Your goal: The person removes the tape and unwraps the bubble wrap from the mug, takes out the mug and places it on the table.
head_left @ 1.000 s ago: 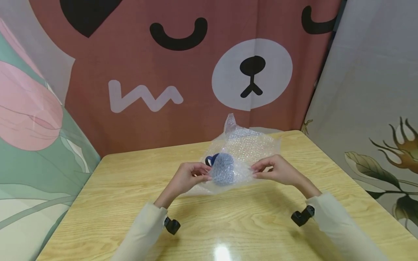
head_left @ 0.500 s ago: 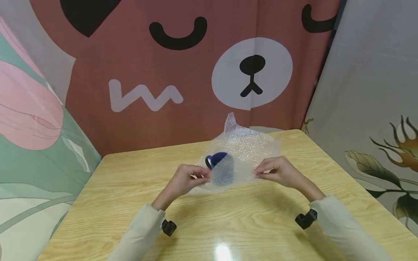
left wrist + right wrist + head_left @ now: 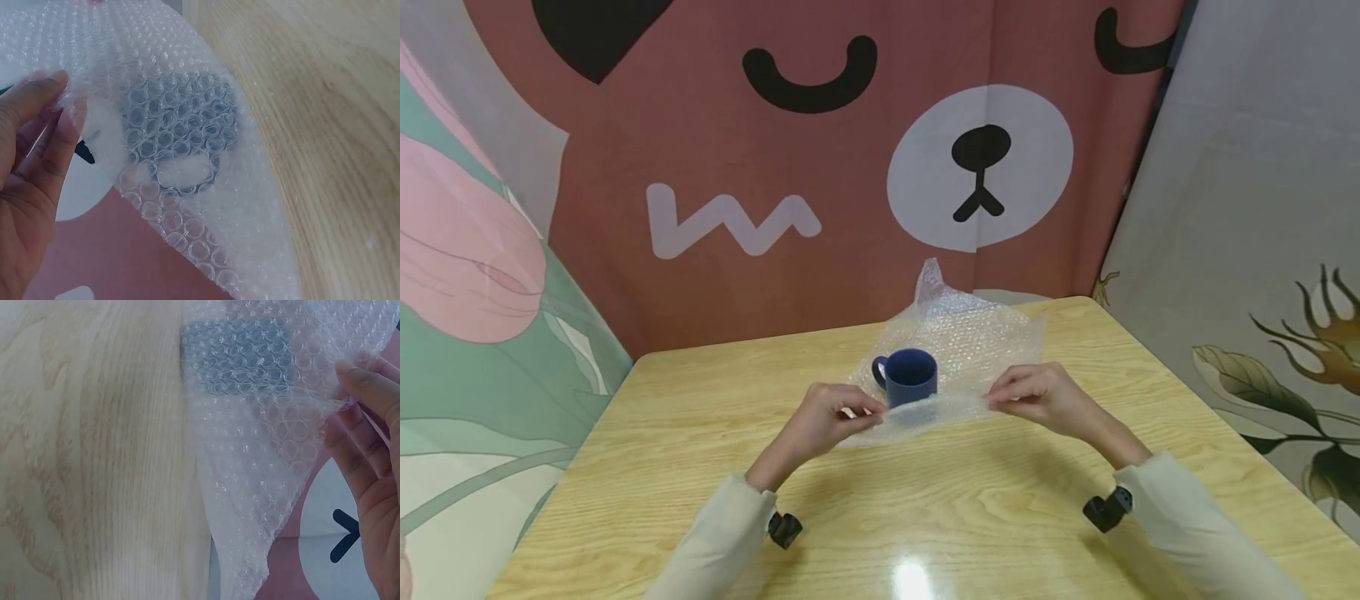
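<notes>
A dark blue mug [image 3: 912, 377] stands upright on a sheet of bubble wrap [image 3: 973, 337], its handle toward the left. The sheet's near edge is raised in front of the mug and hides its lower part. My left hand [image 3: 835, 417] pinches that edge left of the mug, between thumb and fingers. On the right, my right hand [image 3: 1045, 400] pinches the same edge, apart from the mug. Through the bubble wrap [image 3: 187, 212] in the left wrist view, the mug [image 3: 178, 115] shows blurred with its handle. The right wrist view shows the mug [image 3: 240, 356] behind the film too.
The wooden table [image 3: 925, 508] extends around the sheet, its back edge against a curtain [image 3: 850, 167] with a bear print. The sheet's far corner sticks up near that curtain. Flower-patterned cloths [image 3: 1262, 208] hang at both sides.
The near edge of the bubble wrap, which covered the mug's front and top, has come down toward me, baring the mug's rim and inside. Both hands have lowered slightly and keep their pinch.
</notes>
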### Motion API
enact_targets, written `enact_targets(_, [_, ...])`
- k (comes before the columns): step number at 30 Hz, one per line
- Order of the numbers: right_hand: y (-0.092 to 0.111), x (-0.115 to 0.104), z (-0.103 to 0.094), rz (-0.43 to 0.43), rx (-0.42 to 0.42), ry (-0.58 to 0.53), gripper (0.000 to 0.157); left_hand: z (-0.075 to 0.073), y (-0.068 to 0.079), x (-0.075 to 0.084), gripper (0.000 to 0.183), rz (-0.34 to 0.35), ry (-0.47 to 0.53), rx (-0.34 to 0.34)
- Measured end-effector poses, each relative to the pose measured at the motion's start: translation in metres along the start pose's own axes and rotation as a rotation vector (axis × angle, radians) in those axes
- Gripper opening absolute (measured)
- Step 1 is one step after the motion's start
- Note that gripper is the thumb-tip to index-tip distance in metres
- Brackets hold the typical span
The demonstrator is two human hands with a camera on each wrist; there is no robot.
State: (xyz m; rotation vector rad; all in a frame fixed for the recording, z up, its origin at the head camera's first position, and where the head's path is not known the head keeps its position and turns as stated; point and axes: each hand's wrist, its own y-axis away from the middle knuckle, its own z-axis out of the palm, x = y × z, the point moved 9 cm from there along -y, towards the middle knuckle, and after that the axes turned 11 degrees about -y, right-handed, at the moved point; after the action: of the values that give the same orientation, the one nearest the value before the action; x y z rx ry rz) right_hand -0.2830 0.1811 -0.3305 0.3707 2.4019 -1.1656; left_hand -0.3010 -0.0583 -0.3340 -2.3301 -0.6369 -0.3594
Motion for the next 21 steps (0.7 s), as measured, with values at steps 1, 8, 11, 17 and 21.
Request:
enact_targets(1, [0.000, -0.001, 0.001, -0.005, -0.002, 0.008, 0.033, 0.000, 0.000, 0.002, 0.013, 0.019, -0.004, 0.002])
enact_targets(8, [0.004, -0.009, 0.006, -0.048, -0.039, 0.039, 0.031, 0.003, 0.003, 0.015, 0.018, 0.148, -0.046, -0.021])
enact_targets(11, [0.006, -0.012, 0.008, -0.074, -0.069, 0.053, 0.012, 0.004, 0.005, 0.019, 0.020, 0.178, -0.064, -0.041])
enact_targets(17, [0.011, -0.025, 0.015, -0.173, -0.132, 0.176, 0.021, 0.007, 0.012, 0.034, 0.019, 0.260, -0.165, -0.070])
enact_targets(21, [0.013, -0.032, 0.019, -0.199, -0.160, 0.255, 0.025, 0.008, 0.016, 0.041, 0.019, 0.281, -0.210, -0.089])
